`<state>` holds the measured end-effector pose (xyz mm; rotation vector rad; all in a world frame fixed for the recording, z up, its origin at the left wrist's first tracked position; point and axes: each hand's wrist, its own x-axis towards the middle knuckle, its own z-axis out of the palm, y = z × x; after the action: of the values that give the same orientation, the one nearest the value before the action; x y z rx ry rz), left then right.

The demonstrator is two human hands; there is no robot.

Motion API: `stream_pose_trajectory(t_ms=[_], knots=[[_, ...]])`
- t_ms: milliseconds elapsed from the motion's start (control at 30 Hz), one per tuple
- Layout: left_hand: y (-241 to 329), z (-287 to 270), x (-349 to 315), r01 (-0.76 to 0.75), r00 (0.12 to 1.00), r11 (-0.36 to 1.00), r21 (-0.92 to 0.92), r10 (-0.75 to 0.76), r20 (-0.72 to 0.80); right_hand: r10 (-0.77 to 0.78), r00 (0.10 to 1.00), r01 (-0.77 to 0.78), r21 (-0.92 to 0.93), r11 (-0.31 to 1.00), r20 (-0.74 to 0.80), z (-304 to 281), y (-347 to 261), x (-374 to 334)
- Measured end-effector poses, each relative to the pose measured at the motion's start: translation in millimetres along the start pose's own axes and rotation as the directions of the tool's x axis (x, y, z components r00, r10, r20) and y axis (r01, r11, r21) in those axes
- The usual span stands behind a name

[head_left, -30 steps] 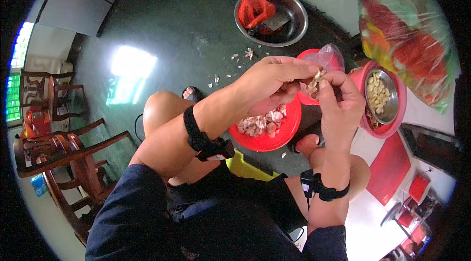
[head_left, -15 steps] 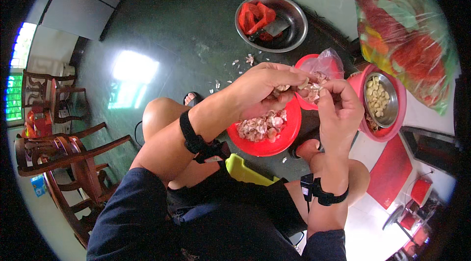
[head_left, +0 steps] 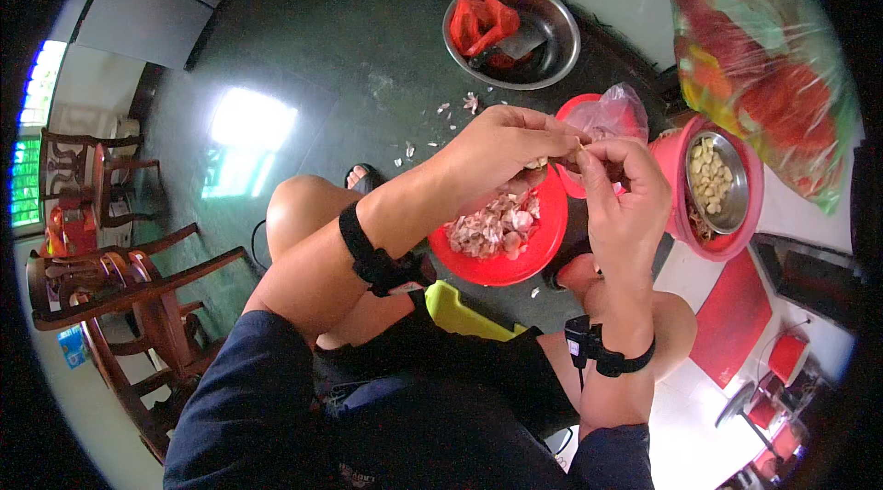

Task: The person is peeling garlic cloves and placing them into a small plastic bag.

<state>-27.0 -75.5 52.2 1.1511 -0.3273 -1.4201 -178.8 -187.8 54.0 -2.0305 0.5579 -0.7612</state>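
Observation:
My left hand (head_left: pixel 501 148) is closed, thumb and fingertips pinching a small garlic clove (head_left: pixel 580 146); more pale garlic (head_left: pixel 536 162) shows in its curled fingers. My right hand (head_left: pixel 627 200) pinches the same clove from the other side, its fingertips meeting the left ones. Below them a red basin (head_left: pixel 555 230) on the floor holds unpeeled garlic and loose skins (head_left: pixel 492 228). To the right, a steel bowl (head_left: pixel 739 205) of peeled garlic cloves (head_left: pixel 710 175) sits inside a pink basin (head_left: pixel 679 217).
A steel basin (head_left: pixel 567 57) at the far side holds a red plastic bag (head_left: pixel 480 25) and a cleaver (head_left: pixel 522 43). A clear bag (head_left: pixel 621 113) lies in another red container. A large filled plastic bag (head_left: pixel 763 76) stands at right. Wooden chairs (head_left: pixel 152 283) are at left.
My fingertips have drawn closer together around the clove, and the loose papery skin between my hands no longer shows. My right hand has shifted slightly left and up.

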Motion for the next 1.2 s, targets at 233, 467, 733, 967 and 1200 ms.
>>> stream_pose_trajectory(t_ms=[233, 467, 733, 967, 1200], knots=[[-11, -14, 4, -0.259, 0.966, 0.932, 0.253, 0.244, 0.089, 0.034, 0.999, -0.034, 0.061, 0.998, -0.004, 5, 7, -4], [1, -21, -7, -0.377, 0.922, 0.716, 0.587, 0.348, 0.168, 0.217, 0.976, -0.219, 0.126, 0.967, 0.034, -1, 8, -4], [-5, -24, -5, -0.040, 0.975, 0.999, -0.001, 0.039, -0.220, 0.369, 0.861, -0.182, -0.466, 0.866, 0.350, 29, 35, -29], [-10, -17, -5, -0.077, 0.968, 0.986, 0.149, 0.109, -0.227, 0.269, 0.871, -0.138, -0.321, 0.937, 0.411, 42, 71, -52], [-26, -21, 2, -0.060, 0.954, 0.937, 0.344, 0.155, -0.256, 0.362, 0.823, -0.150, -0.448, 0.881, 0.438, 35, 46, -39]])
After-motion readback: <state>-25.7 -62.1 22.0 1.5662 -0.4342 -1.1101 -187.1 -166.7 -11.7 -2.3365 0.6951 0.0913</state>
